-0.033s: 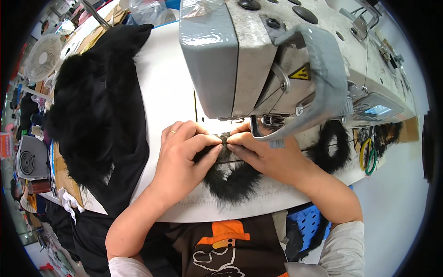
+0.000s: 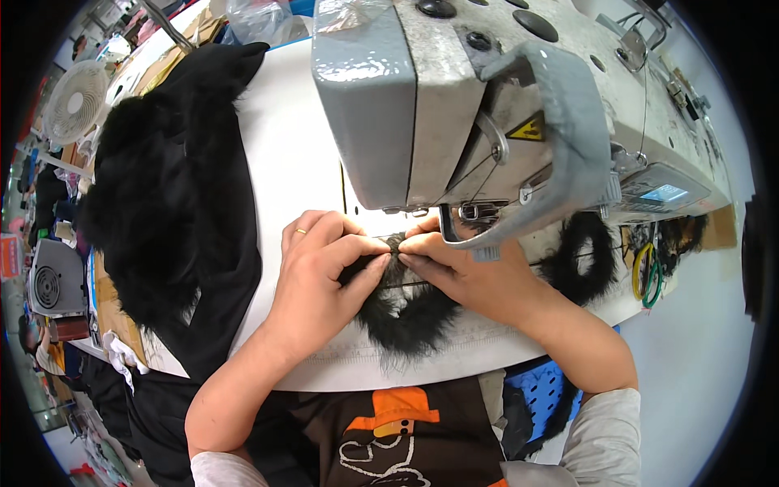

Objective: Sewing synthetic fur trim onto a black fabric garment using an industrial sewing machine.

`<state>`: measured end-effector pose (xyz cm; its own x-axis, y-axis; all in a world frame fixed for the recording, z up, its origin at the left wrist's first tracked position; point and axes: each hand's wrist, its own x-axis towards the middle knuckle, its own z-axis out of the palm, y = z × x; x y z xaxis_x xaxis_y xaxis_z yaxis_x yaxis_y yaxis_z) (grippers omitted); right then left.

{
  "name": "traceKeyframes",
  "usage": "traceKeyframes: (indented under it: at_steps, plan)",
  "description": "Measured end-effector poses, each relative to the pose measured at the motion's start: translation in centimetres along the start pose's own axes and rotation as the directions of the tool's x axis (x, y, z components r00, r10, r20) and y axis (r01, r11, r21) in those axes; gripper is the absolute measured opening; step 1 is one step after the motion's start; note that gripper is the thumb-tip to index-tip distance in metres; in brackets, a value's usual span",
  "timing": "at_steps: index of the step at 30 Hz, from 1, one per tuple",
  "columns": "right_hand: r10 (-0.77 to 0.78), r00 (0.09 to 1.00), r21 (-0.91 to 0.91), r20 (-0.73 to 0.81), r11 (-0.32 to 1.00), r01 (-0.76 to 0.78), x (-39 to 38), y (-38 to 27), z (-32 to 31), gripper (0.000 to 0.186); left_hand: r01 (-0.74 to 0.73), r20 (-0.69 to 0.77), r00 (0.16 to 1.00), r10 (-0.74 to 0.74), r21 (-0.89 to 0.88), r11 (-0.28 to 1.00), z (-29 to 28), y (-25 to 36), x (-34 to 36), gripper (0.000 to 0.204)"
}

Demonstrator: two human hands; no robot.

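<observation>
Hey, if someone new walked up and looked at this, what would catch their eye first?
Probably the big grey-and-white sewing machine, filling the top centre and right. Just below its head, the left grip and right grip pinch a fluffy black piece between fingertips. A large heap of black furry material covers the left side of the white table.

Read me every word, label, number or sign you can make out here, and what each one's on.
No words or numbers are legible.
Yellow warning triangle with a black symbol: on the sewing machine.
Lit screen on the machine: too small to read.
Ruler marks on the white table: figures too small to read.
</observation>
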<state>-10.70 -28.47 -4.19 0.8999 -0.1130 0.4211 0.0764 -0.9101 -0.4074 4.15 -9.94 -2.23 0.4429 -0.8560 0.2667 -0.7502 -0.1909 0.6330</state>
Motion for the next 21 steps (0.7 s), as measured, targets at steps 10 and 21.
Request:
traceKeyframes:
  at_steps: [10, 21]
  plan:
    - [0.133, 0.988, 0.099, 0.078, 0.985, -0.141, -0.1, 2.4, -0.6, 0.019, 0.072, 0.065, 0.996, -0.065, -0.117, 0.99, 2.3, -1.5, 1.9, 0.013]
    - [0.237, 0.958, 0.171, 0.163, 0.949, -0.264, -0.5, 6.3, 2.1, 0.034, 0.012, 0.139, 0.99, -0.013, 0.007, 1.0, 1.1, -2.0, 3.2, 0.026]
